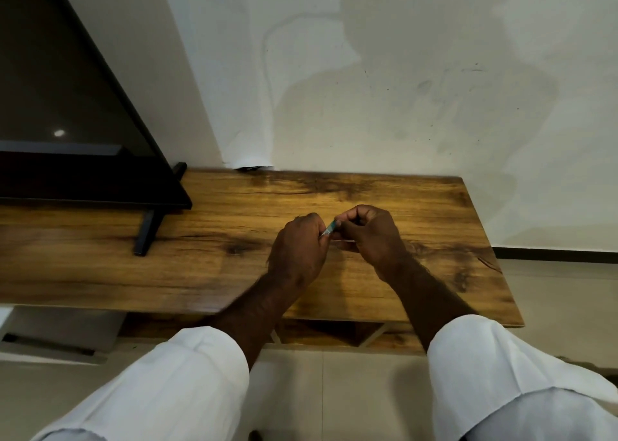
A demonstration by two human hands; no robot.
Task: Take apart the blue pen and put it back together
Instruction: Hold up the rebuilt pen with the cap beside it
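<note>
The blue pen (pixel 329 229) is held just above the wooden table (pixel 434 206), and only a short stretch of it shows between your fists. Your left hand (pixel 297 250) and right hand (pixel 368 236) each curl tightly round one end. If you pull too sharply, a small inner part may spring loose, roll, and drop off the table's near edge.

Count: 2 hands, left hand (pixel 297 253) and right hand (pixel 368 236). 1 blue pen (pixel 329 229), a short stretch showing between them, pinched by both; can't tell whether it's in pieces. 2 white sleeves: left sleeve (pixel 187 373), right sleeve (pixel 495 367). 1 wooden table (pixel 200 273) under the hands. 1 dark screen (pixel 67 106) well left of the left hand, 2 stand feet: near foot (pixel 147 233), far foot (pixel 179 170).
</note>
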